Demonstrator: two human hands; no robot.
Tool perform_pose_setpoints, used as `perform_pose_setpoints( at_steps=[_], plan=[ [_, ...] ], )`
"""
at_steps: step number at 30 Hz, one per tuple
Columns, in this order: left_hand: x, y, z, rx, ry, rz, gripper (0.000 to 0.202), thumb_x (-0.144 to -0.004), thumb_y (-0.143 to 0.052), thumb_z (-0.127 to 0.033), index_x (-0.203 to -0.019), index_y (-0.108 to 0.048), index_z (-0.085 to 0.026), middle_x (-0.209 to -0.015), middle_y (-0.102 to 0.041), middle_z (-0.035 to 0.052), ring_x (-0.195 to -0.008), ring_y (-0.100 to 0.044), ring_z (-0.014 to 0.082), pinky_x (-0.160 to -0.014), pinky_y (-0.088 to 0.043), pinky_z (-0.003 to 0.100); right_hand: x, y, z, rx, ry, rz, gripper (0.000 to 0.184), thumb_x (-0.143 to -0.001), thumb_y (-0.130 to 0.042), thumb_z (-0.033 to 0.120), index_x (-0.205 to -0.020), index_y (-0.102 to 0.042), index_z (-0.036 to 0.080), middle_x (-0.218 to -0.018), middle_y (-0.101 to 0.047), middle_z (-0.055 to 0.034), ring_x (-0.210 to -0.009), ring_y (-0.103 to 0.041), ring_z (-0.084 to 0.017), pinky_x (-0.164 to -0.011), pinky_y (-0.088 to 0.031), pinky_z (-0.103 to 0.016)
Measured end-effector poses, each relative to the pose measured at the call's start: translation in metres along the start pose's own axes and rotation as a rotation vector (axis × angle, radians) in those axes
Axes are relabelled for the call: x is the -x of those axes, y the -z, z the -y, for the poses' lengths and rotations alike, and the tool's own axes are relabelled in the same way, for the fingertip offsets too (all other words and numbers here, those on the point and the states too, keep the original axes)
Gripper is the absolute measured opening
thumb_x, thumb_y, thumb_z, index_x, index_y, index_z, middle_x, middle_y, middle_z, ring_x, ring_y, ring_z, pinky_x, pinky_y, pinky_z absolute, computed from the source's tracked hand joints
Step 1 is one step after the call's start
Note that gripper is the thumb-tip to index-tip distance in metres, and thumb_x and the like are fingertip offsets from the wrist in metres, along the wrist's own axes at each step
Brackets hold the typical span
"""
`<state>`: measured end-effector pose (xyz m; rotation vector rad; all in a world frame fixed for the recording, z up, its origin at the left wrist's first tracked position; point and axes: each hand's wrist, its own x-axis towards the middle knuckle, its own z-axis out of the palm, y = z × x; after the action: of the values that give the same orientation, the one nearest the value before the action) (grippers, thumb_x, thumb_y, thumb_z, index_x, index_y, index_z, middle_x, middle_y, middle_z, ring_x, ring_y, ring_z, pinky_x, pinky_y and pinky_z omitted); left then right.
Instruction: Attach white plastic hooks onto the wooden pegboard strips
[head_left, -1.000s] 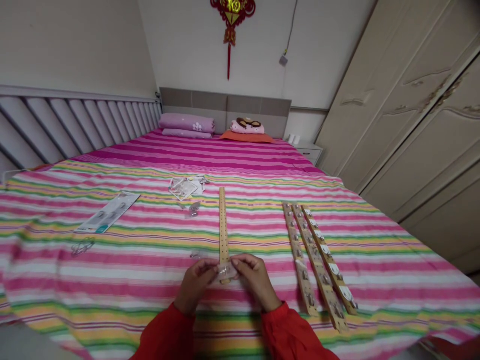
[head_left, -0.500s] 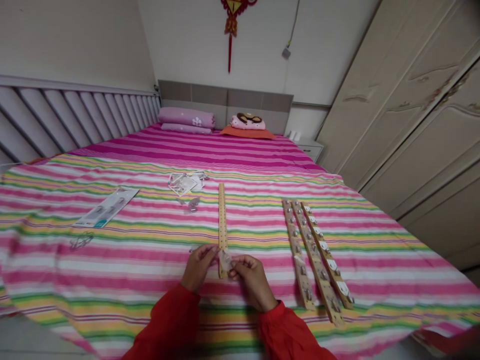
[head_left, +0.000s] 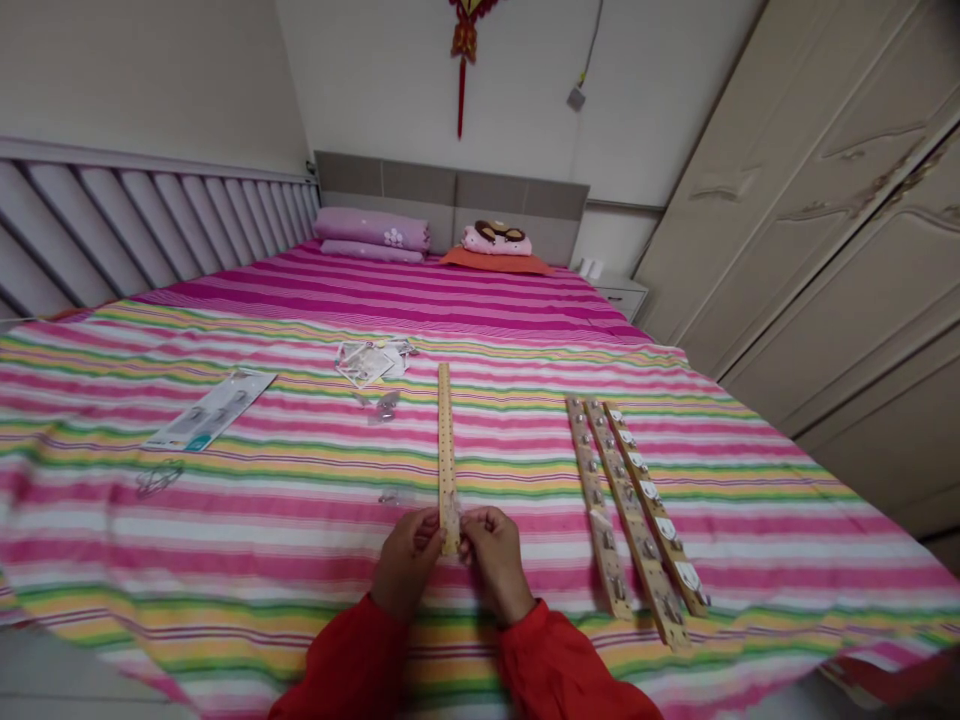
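A narrow wooden strip (head_left: pixel 445 430) with rows of small holes lies lengthwise in front of me. On its near end sits a clear adhesive hook (head_left: pixel 451 507), partly covered by fingers. My left hand (head_left: pixel 409 560) is closed at the strip's left edge, thumb and fingertips pressed together against the wood. From the other side, my right hand (head_left: pixel 493 558) pinches the hook's clear pad at the right edge. A small clear-backed hook (head_left: pixel 389 497) lies just beyond my left hand, and more clear hooks (head_left: pixel 385 406) lie farther up the cloth.
Three wooden strips (head_left: pixel 646 500) bearing metal hooks lie to the right. At the left are a flat hook package (head_left: pixel 214 410) and a tangle of thin wire-like loops (head_left: pixel 160 478). Card scraps (head_left: pixel 375 360) sit farther back on the striped bed cloth (head_left: pixel 300 540).
Both hands have shifted slightly nearer to me along the strip, the left one most. The clear hook now lies more squarely over the strip. The small hook beyond my left hand is more exposed.
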<state>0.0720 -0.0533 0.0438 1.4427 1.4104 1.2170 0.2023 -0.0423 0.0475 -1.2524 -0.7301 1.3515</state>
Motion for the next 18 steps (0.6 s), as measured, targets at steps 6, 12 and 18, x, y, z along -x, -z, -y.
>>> perform_pose_setpoints(
  at_steps=[6,12,18],
  plan=[
    [-0.0013,-0.0041,0.0054,0.008,-0.005,-0.001,0.037,-0.070,-0.059,-0.032,-0.102,-0.065,-0.015,-0.091,-0.065,0.0073,-0.081,-0.065,0.0189,-0.074,-0.055,0.035,-0.0038,-0.0001,-0.0084,0.029,0.075,0.001,0.013,-0.061,-0.064,0.028,-0.060,-0.056,0.018,-0.037,-0.051,0.0061,-0.031,-0.042,-0.008,-0.033,-0.030,-0.020],
    [-0.0009,-0.0039,0.0051,-0.038,-0.032,-0.003,0.039,-0.071,-0.058,-0.031,-0.106,-0.066,-0.017,-0.090,-0.064,0.0066,-0.081,-0.063,0.0186,-0.075,-0.055,0.035,-0.0039,-0.0013,-0.0081,0.029,0.080,0.002,0.014,-0.061,-0.064,0.029,-0.058,-0.055,0.019,-0.038,-0.052,0.0061,-0.032,-0.042,-0.009,-0.035,-0.030,-0.020],
    [0.0002,-0.0052,0.0078,-0.056,-0.035,-0.001,0.044,-0.073,-0.056,-0.030,-0.115,-0.062,-0.019,-0.092,-0.062,0.0061,-0.080,-0.061,0.0168,-0.073,-0.055,0.032,-0.0036,-0.0022,-0.0082,0.040,0.075,-0.002,0.016,-0.062,-0.064,0.031,-0.058,-0.054,0.019,-0.035,-0.049,0.0067,-0.030,-0.039,-0.008,-0.033,-0.029,-0.020]
  ],
)
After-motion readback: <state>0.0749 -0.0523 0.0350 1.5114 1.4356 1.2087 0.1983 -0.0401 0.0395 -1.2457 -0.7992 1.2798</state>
